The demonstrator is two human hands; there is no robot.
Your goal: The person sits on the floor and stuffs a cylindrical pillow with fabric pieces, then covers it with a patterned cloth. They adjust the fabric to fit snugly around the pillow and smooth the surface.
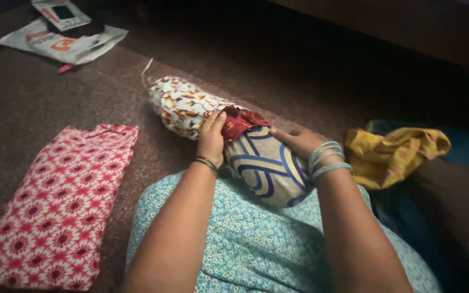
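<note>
Across the lap, on the brown carpet (39,97), lies a rolled cloth bundle of orange-leaf and blue-striped fabric (229,138); left hand (211,138) pinches its dark red cloth flap (241,122), right hand (298,141) presses flat, fingers spread. Folded red floral cloth (61,206) lies well apart leftward, crumpled yellow cloth (392,154) near the right wrist, bare carpet beyond.

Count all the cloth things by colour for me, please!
Red and white flowered folded cloth: 1
White, orange and blue patterned bundle, held by left hand and right hand: 1
Dark red cloth on the bundle: 1
Yellow crumpled cloth: 1
Total: 4
</note>
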